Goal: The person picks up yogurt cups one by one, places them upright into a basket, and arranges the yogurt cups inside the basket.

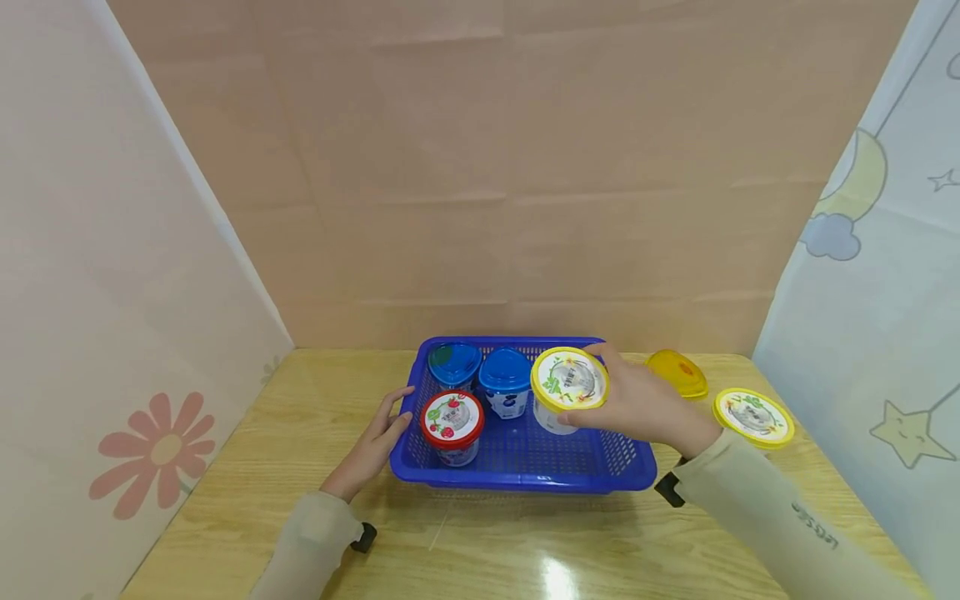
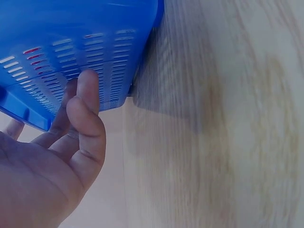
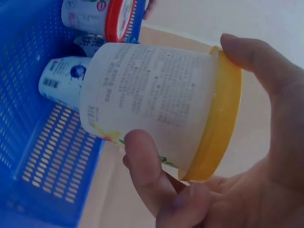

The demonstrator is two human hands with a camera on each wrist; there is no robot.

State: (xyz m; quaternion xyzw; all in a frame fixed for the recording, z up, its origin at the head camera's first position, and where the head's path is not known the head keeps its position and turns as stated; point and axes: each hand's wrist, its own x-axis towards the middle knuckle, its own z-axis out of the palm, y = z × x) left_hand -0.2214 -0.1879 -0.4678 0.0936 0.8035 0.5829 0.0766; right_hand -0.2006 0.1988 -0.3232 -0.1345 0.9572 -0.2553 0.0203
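My right hand (image 1: 641, 404) grips a white ice-cream-style tub (image 3: 147, 95) by its yellow lid (image 3: 216, 118), thumb on one side and fingers on the other. The tub is above the right half of a blue plastic basket (image 1: 525, 482), tilted in the right wrist view. At the basket's left rim is my left hand (image 1: 372, 446), thumb and forefinger at the rim, other fingers bent against the slotted outer wall. Inside the basket's left part stand a red-lidded tub (image 1: 452, 417) and two blue-lidded tubs, one at the back left (image 1: 454, 364), one beside it (image 1: 506, 375).
On the wooden table (image 1: 247, 467), right of the basket, lie a yellow-lidded tub (image 1: 753, 416) and a yellow translucent item (image 1: 677, 372). A brown backdrop (image 1: 480, 167) rises behind, with printed sheets (image 1: 165, 333) at both sides.
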